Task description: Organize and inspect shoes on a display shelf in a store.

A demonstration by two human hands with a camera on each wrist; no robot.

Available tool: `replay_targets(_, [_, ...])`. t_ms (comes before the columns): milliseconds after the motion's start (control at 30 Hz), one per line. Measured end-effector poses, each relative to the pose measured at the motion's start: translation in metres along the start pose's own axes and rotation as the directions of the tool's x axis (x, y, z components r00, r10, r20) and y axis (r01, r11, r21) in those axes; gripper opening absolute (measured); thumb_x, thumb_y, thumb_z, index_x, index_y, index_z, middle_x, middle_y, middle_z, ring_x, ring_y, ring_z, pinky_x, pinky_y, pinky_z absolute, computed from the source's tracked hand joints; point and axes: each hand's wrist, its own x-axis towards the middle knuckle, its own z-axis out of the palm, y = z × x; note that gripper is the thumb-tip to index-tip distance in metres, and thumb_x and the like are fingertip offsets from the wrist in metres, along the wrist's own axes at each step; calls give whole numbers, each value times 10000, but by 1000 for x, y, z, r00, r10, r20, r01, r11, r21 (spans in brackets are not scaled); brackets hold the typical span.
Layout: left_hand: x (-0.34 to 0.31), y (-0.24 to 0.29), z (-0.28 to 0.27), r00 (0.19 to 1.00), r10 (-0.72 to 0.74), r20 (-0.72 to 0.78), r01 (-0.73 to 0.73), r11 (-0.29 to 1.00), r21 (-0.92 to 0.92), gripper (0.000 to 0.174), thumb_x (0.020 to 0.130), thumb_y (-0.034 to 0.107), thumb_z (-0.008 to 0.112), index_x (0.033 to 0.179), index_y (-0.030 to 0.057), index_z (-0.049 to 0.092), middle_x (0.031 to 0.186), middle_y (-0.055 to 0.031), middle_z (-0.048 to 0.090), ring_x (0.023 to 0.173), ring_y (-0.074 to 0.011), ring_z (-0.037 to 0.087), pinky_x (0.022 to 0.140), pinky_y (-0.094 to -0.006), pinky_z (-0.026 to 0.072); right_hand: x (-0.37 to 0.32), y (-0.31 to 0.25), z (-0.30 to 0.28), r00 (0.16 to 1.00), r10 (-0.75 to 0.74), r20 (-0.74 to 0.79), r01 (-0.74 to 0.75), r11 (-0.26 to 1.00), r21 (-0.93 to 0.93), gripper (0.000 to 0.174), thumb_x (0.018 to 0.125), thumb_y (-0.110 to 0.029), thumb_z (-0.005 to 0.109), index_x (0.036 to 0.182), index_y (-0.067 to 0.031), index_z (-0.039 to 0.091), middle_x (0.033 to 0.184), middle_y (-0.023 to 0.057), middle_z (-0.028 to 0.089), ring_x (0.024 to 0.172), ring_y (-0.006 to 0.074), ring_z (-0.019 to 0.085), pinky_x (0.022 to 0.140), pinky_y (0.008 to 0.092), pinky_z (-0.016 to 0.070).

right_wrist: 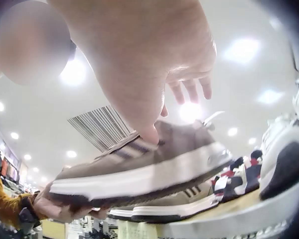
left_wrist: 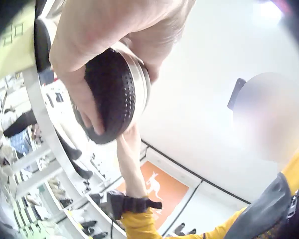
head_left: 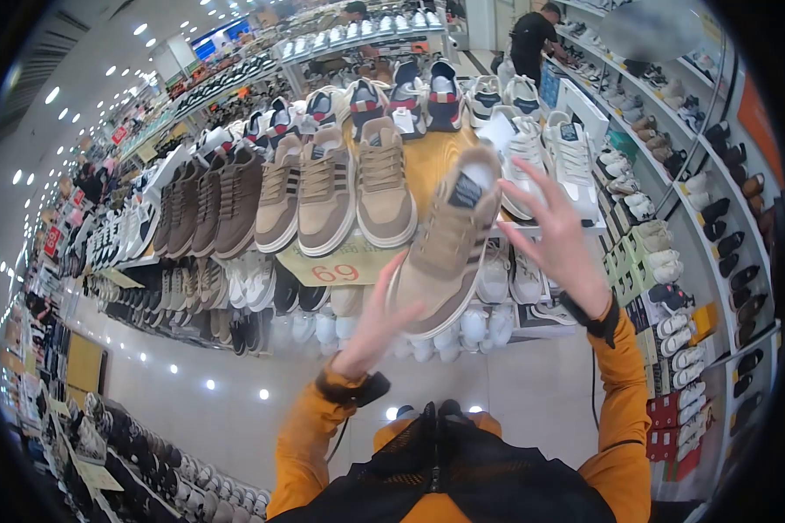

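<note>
A black vest point(head_left: 462, 492) comes nearest, orange sleeves point(head_left: 619, 401) either side. The left hand point(head_left: 378, 321) grips the shoe point(head_left: 436, 279) by its toe end, fingers curled round the dark sole — the right hand point(head_left: 554, 228) has its fingers spread near the heel end, thumb touching the shoe's side. The shoe is held between the hands in front of the display point(head_left: 427, 166), toe towards the wearer. Tan shoes point(head_left: 327, 192) stand left of it, above a 69 sign point(head_left: 336, 270); white shoes point(head_left: 572, 166) stand to the right.
</note>
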Motion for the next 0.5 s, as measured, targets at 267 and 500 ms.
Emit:
replay_targets(267, [66, -21, 52, 993, 70, -96, -84, 984, -157, 806, 866, 184, 687, 1471, 66, 167, 1379, -139, 396, 1248, -199, 436, 1015, -323, 376, -32, -20, 41, 973, 156, 169, -211, 901, 379, 639, 865, -208, 662, 1416, -59, 374, 1487, 177, 307, 1386, 350, 295, 1103, 412, 304])
replay_targets(500, [92, -44, 54, 992, 13, -126, -31, 989, -145, 863, 857, 282, 696, 1488, 96, 138, 1410, -171, 338, 1257, -220, 431, 999, -360, 401, -42, -9, 50, 967, 192, 167, -229, 944, 239, 643, 820, -238, 719, 1396, -162, 444, 1499, 147, 299, 1380, 391, 286, 1073, 460, 354])
